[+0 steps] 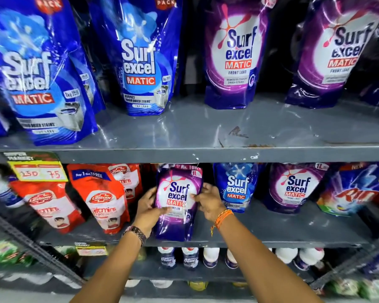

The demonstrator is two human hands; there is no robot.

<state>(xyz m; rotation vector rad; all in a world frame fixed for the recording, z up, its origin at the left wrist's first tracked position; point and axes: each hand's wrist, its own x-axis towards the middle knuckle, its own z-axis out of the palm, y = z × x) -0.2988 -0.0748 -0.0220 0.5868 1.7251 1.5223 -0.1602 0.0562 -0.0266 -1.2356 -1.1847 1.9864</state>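
Observation:
A purple Surf Excel Matic pouch stands upright at the front of the middle shelf. My left hand grips its left edge, thumb across the front label. My right hand grips its right edge, thumb on the front and fingers behind. A watch sits on my left wrist and orange threads on my right wrist.
Red Lifebuoy pouches stand left of the held pouch; a blue Surf pouch, another purple one and a Rin pouch stand right. The upper shelf carries large blue and purple Surf pouches. White bottles fill the shelf below.

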